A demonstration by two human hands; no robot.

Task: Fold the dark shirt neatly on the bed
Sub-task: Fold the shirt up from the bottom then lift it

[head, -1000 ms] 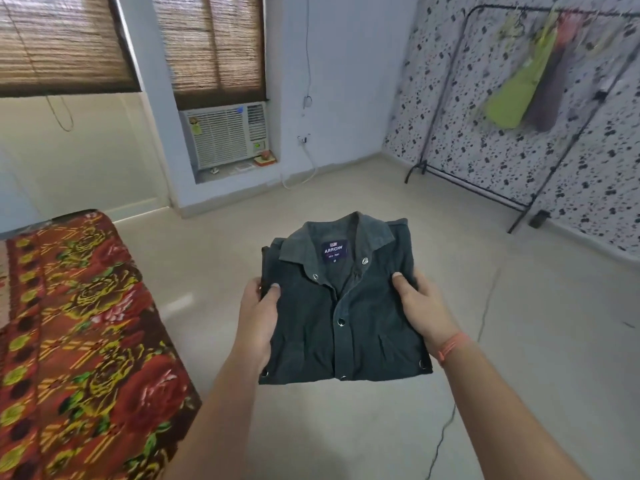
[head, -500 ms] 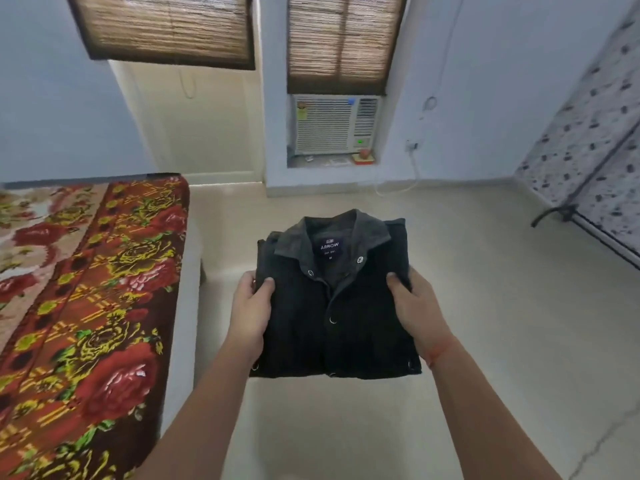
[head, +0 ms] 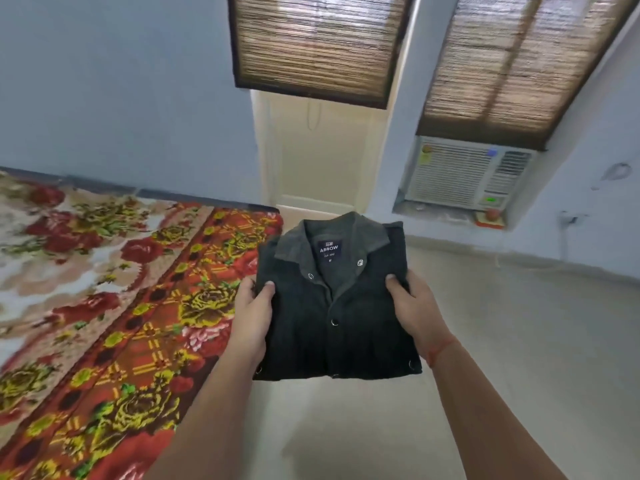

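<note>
The left hand (head: 252,318) and right hand (head: 414,311) are gripping the folded dark shirt (head: 349,334) by its side edges, with the thumbs lying on top and the fingers hidden beneath. The shirt is hanging in the air between them, its collar pointing away. The flowered bed (head: 104,306) is lying left of the grip. Beyond the grip, an air conditioner (head: 464,174) is sitting in the wall.

The shirt (head: 346,327) has swung leftward; it now overlaps the bed (head: 104,289).

Both hands, the left hand (head: 252,320) and right hand (head: 414,311), grip the folded dark shirt (head: 337,306) by its sides, held in the air beside the floral bed (head: 114,289).
</note>
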